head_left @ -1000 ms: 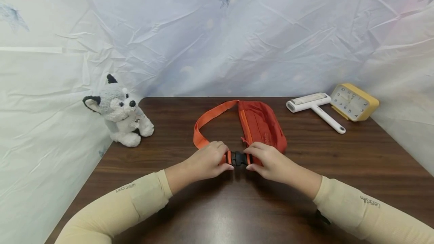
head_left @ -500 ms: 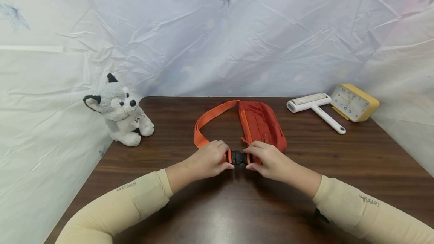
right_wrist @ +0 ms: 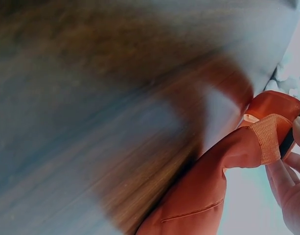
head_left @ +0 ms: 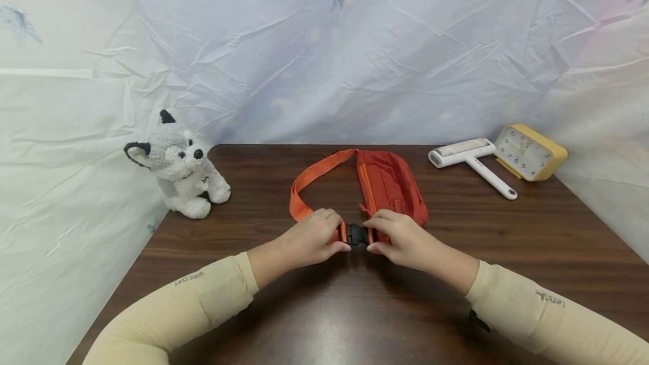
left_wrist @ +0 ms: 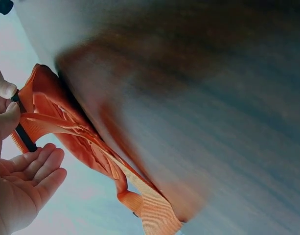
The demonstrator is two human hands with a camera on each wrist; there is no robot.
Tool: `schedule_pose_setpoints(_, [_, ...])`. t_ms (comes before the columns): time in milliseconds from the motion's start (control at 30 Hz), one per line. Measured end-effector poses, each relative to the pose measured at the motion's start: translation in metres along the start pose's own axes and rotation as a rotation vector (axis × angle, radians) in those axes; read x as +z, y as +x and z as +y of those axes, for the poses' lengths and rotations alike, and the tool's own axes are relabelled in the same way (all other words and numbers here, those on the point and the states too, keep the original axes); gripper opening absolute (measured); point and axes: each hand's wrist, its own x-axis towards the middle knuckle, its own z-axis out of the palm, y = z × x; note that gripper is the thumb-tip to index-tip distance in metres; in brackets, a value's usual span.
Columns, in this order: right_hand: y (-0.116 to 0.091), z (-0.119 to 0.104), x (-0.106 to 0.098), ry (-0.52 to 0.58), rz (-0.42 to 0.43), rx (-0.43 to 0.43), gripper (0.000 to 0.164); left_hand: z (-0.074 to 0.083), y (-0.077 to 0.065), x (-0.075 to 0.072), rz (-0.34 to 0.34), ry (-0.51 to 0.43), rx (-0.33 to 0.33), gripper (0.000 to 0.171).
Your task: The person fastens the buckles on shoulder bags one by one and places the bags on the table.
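Note:
A red waist bag [head_left: 392, 185] lies on the table, its orange strap [head_left: 309, 176] looping round to the left. At the front, the black side-release buckle [head_left: 357, 235] joins the two strap ends, with its halves together. My left hand [head_left: 316, 236] pinches the buckle's left end between thumb and fingers. On the opposite end my right hand [head_left: 398, 238] does the same. In the left wrist view the thumb presses on the black buckle [left_wrist: 25, 132] while the other fingers spread below it. The right wrist view has the webbing [right_wrist: 267, 139] running into the buckle beside the fingers.
A grey and white plush husky [head_left: 182, 168] sits at the table's left edge. Toward the back right lie a white lint roller [head_left: 471, 162] and a yellow alarm clock [head_left: 529, 152]. Behind the dark wooden table [head_left: 253, 185] hangs a pale printed cloth [head_left: 385, 61].
Almost nothing differs. Both hands keep their hold on the buckle, which has shifted up very slightly in the head view.

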Motion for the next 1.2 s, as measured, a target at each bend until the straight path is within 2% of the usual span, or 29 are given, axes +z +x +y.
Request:
schedule_pose_setpoints(367, [0.0, -0.004, -0.0005, 0.005, -0.013, 0.04, 0.037, -0.001, -0.0006, 0.0023, 0.049, 0.01, 0.049, 0.041])
schedule_pose_setpoints(700, [-0.0006, -0.0053, -0.0006, 0.012, -0.024, 0.067, 0.036, 0.0, -0.0014, 0.0016, 0.021, 0.012, 0.046, 0.042])
schedule_pose_setpoints(967, [0.0012, -0.0074, -0.0001, 0.017, -0.012, 0.046, 0.035, 0.0007, -0.0012, 0.001, 0.024, 0.013, 0.056, 0.041])
schedule_pose_setpoints(1200, [0.0013, -0.0088, 0.001, 0.012, -0.023, 0.035, 0.036, 0.002, -0.0006, 0.001, -0.007, 0.017, 0.05, 0.041])
